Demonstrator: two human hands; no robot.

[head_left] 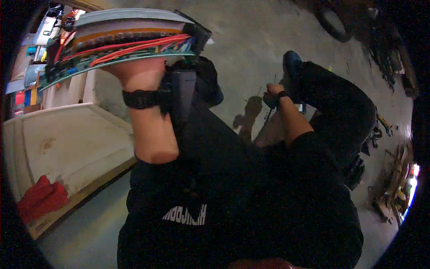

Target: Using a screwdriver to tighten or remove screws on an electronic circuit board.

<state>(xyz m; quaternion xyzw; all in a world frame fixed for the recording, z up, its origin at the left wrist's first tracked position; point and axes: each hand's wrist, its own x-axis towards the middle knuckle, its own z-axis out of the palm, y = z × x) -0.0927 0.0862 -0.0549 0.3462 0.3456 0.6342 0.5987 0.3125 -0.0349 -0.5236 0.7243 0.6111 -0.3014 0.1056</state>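
My left hand (139,74) is raised at the upper left, with a black watch on the wrist. It bears a wide electronic circuit-board assembly (134,47) from below, its fingers mostly hidden by the board. The assembly has a green board edge, a bundle of red and orange wires, an orange-brown row of parts and a pale grey top. Down by my bent leg, my right hand (274,90) is closed around a thin dark tool (275,79), whose slim shaft sticks up past the fingers. The tool's exact kind is too small and dark to tell.
Left of me stands a pale, stained cabinet or bench (76,139) with a red cloth (43,197) on it. Cluttered coloured goods (33,80) fill the far left. A tire (333,24) lies far right. Loose wires (384,123) and wood scraps (389,193) lie along the right.
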